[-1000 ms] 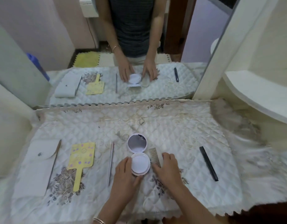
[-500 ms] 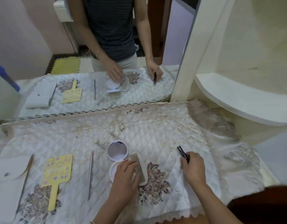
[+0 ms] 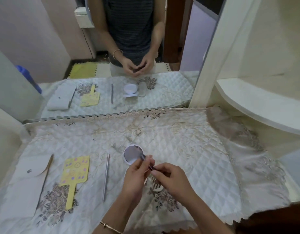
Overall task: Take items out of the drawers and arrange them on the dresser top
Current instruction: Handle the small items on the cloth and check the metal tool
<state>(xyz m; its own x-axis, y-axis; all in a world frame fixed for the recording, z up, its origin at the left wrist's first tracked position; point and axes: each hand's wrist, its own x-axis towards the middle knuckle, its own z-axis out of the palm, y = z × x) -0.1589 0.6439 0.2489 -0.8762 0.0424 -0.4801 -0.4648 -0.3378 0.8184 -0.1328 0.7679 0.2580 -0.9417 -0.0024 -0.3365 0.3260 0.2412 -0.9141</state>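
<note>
Both hands held a thin dark pencil [image 3: 148, 163] above the surface [image 3: 188, 149], near the compact [image 3: 133, 154]; the left hand [image 3: 134, 177] pinched its far end, the right hand [image 3: 171, 178] its near end; it looked light, stiff and slippery, best gripped mid-shaft.

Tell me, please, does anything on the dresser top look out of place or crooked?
Only slightly: the small comb lies at an angle, close beside the open compact mirror, not in its own spot. The yellow hand mirror and metal stick lie neatly apart.
</note>
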